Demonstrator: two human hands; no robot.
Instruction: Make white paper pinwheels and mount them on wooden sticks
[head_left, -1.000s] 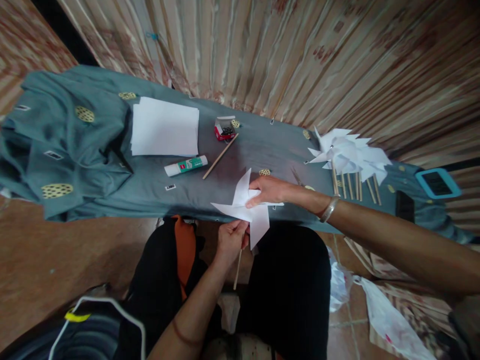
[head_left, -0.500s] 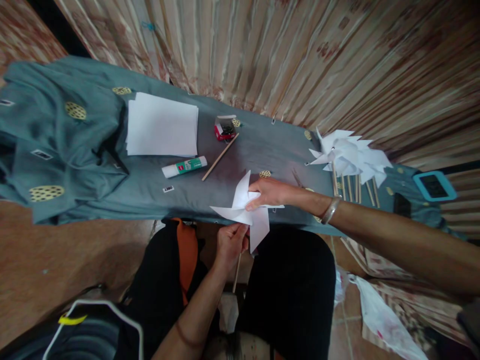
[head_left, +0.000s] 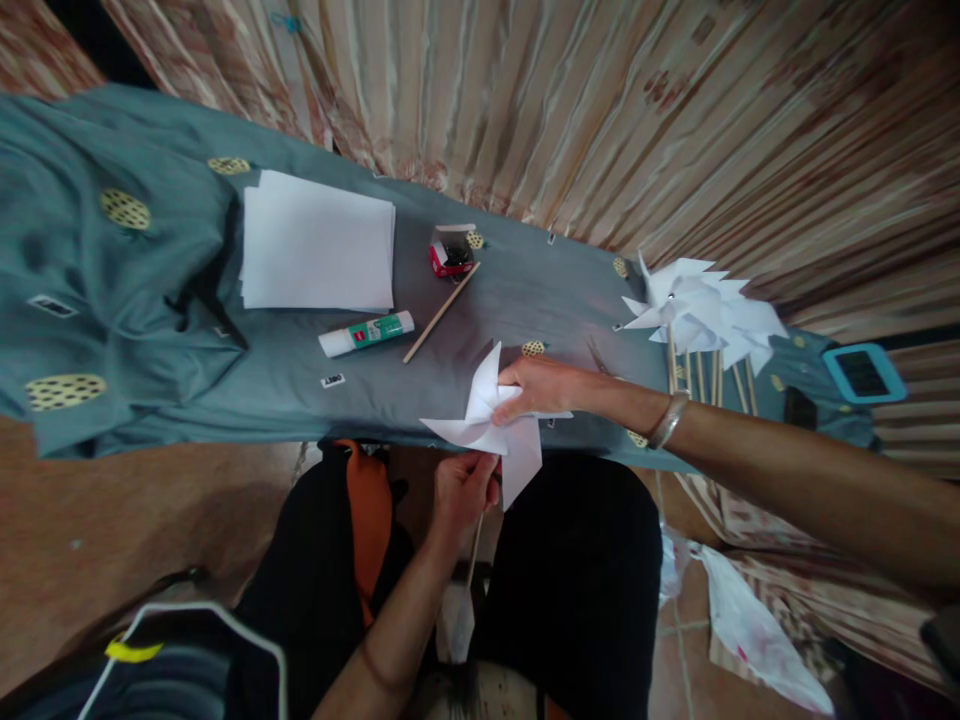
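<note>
A white paper pinwheel is held over the front edge of the cloth-covered table, its pointed blades spread out. My right hand is closed on it, with the thumb pressed near the middle. Just below, my left hand pinches a thin wooden stick behind the lower blades. The stick slants down between the knees; its upper end is hidden by fingers and paper.
On the grey-green cloth lie a paper stack, a glue stick, a loose wooden stick and a small red box. Farther right are scissors, several finished pinwheels and a blue-framed device.
The camera view has shifted slightly. Both hands keep the same hold on the pinwheel and its stick, with hardly any movement.
</note>
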